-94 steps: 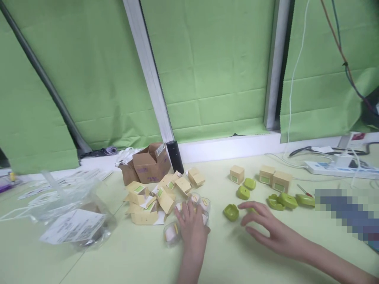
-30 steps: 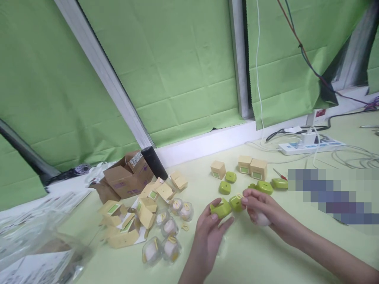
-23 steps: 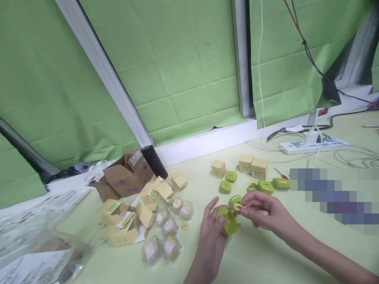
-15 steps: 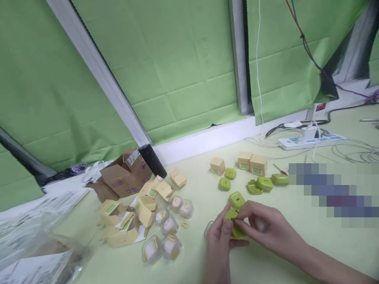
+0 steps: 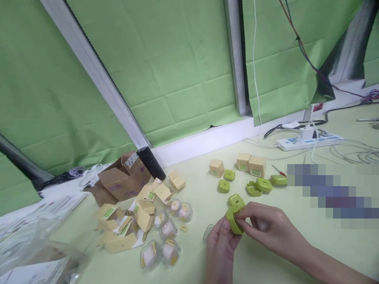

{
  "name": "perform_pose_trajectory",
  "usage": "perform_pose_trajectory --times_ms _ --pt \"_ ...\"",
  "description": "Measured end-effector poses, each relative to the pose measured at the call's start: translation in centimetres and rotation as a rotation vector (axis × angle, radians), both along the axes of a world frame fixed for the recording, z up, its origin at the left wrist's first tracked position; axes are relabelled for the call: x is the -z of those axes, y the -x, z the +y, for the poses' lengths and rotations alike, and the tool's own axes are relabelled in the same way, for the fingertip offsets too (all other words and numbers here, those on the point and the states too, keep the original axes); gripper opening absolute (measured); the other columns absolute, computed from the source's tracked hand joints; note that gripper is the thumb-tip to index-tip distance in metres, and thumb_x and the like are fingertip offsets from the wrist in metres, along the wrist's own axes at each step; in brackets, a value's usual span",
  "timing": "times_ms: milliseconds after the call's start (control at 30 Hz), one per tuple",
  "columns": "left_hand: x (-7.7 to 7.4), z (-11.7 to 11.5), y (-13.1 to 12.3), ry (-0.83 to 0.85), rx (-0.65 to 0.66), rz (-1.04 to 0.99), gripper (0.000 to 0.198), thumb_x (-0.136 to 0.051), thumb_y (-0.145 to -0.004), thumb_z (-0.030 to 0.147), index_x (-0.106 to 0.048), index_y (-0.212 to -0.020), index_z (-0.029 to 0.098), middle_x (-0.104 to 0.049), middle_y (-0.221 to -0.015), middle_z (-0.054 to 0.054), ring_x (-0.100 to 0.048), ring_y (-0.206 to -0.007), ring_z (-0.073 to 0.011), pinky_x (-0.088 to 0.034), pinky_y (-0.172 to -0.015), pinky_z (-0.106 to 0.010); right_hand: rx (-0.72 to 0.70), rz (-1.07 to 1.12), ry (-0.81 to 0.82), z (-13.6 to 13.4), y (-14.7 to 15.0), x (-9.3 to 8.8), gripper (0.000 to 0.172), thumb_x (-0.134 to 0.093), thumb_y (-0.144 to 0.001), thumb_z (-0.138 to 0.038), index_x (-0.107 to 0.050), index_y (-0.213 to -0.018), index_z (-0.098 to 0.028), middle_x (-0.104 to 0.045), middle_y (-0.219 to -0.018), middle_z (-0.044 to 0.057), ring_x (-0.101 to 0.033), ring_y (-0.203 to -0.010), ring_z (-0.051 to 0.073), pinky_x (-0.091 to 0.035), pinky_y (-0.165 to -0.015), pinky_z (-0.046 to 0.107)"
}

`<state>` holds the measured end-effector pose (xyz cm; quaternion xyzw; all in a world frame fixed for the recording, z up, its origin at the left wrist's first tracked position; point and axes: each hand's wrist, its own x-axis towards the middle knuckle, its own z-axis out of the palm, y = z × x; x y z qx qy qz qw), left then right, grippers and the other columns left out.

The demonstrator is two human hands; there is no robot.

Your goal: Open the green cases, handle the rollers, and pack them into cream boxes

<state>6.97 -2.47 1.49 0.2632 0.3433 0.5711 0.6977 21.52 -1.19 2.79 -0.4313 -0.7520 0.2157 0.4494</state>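
Note:
A small glossy green case [image 5: 233, 221], with a cut-out upper edge, is held above the table by my left hand [image 5: 220, 238], its thumb and fingers closed round the left and lower side. My right hand [image 5: 263, 221] has its thumb and forefinger pinched at the case's right edge; the fingertips are partly hidden there. Right behind the held case lies another green case piece with a slot [image 5: 236, 200]. To the left of my left wrist, part of a clear plastic shell [image 5: 208, 232] shows on the table.
More green case pieces [image 5: 263, 184] and small cardboard boxes [image 5: 257, 165] stand farther back, near a red-handled screwdriver [image 5: 278, 170]. Leftward lie clear packs with pale contents [image 5: 170, 250], opened cartons [image 5: 127, 228] and a brown box [image 5: 126, 179]. A power strip [image 5: 309, 141] lies back right.
The held green case has tilted more upright, showing its cut-out edge. My left fingers have shifted lower round it. My right fingertips stay at its edge. The whole view has shifted slightly.

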Motion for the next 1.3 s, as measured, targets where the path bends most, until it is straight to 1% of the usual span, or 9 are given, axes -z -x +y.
perform_pose_trajectory --times_ms 300,533,633,733,800,867,967,1100,1300 --pt "0.6 -0.1 0.4 -0.033 -0.047 0.111 0.028 -0.08 -0.06 0.029 -0.07 -0.081 0.013 -0.073 -0.083 -0.007 -0.066 -0.074 -0.0132 -0.05 -0.07 -0.021 -0.009 -0.008 0.103 -0.4 0.3 -0.3 0.016 -0.05 -0.083 -0.022 -0.061 -0.072 -0.022 -0.059 -0.063 -0.001 -0.046 -0.05 0.011 -0.039 -0.047 0.022" --pt "0.2 0.1 0.6 -0.127 -0.012 0.242 0.037 -0.075 -0.064 0.043 -0.068 -0.08 0.011 -0.072 -0.081 -0.011 -0.065 -0.077 -0.0204 -0.051 -0.071 -0.03 -0.017 0.069 0.199 0.3 0.2 0.1 0.017 -0.051 -0.084 -0.03 -0.064 -0.077 -0.022 -0.064 -0.067 0.001 -0.053 -0.053 0.014 -0.042 -0.048 0.024" --pt "0.0 0.3 0.7 -0.124 0.017 0.269 0.034 -0.074 -0.065 0.042 -0.065 -0.074 0.011 -0.071 -0.073 -0.009 -0.064 -0.071 -0.019 -0.05 -0.07 -0.031 -0.041 0.103 0.252 0.5 -0.5 -0.5 0.021 -0.052 -0.084 -0.035 -0.065 -0.076 -0.022 -0.063 -0.066 0.001 -0.055 -0.053 0.014 -0.044 -0.048 0.023" --pt "0.6 0.9 1.1 -0.115 0.009 0.287 0.037 -0.077 -0.06 0.045 -0.06 -0.07 0.014 -0.064 -0.06 -0.002 -0.059 -0.059 -0.014 -0.047 -0.057 -0.025 -0.113 0.109 0.229 0.4 -1.4 -1.0 0.019 -0.056 -0.083 -0.035 -0.063 -0.095 -0.023 -0.064 -0.082 0.003 -0.056 -0.052 0.012 -0.048 -0.052 0.024" --pt "1.1 1.3 1.4 -0.103 0.022 0.281 0.042 -0.077 -0.056 0.05 -0.056 -0.069 0.015 -0.059 -0.057 0.001 -0.053 -0.053 -0.0112 -0.042 -0.051 -0.022 -0.161 0.06 0.163 0.2 -1.7 -1.1 0.053 -0.068 -0.073 -0.03 -0.049 -0.122 -0.027 -0.06 -0.104 0.005 -0.054 -0.051 0.009 -0.05 -0.055 0.025" --pt "1.4 1.5 1.6 -0.108 0.081 0.293 0.044 -0.075 -0.056 0.053 -0.055 -0.069 0.016 -0.056 -0.058 0.003 -0.049 -0.053 -0.0098 -0.041 -0.052 -0.022 -0.231 -0.061 0.09 0.0 -1.6 -1.1 0.078 -0.074 -0.064 -0.024 -0.037 -0.133 -0.033 -0.053 -0.118 0.006 -0.054 -0.053 0.008 -0.049 -0.056 0.024" --pt "0.8 1.2 2.0 -0.188 0.203 0.356 0.037 -0.073 -0.063 0.048 -0.058 -0.074 0.016 -0.056 -0.067 0.001 -0.05 -0.062 -0.0108 -0.041 -0.06 -0.023 -0.296 -0.21 -0.033 -0.2 -1.2 -1.1 0.063 -0.069 -0.067 -0.021 -0.048 -0.124 -0.035 -0.058 -0.107 0.003 -0.059 -0.063 0.012 -0.047 -0.057 0.023" --pt "-1.2 0.8 2.8 -0.301 0.359 0.433 0.025 -0.071 -0.069 0.037 -0.058 -0.071 0.016 -0.053 -0.076 -0.002 -0.05 -0.068 -0.0128 -0.042 -0.065 -0.025 -0.291 -0.188 -0.143 -0.5 -1.1 -1.6 0.054 -0.065 -0.065 -0.022 -0.054 -0.117 -0.03 -0.062 -0.096 0.004 -0.062 -0.077 0.018 -0.047 -0.062 0.025" --pt "-1.8 0.8 3.2 -0.323 0.314 0.46 0.024 -0.074 -0.066 0.029 -0.054 -0.062 0.017 -0.048 -0.079 -0.002 -0.05 -0.072 -0.0145 -0.042 -0.054 -0.021 -0.335 -0.136 -0.123 -0.9 -1.1 -1.9 0.053 -0.063 -0.057 -0.019 -0.061 -0.11 -0.029 -0.063 -0.09 0.003 -0.061 -0.066 0.017 -0.047 -0.059 0.025"
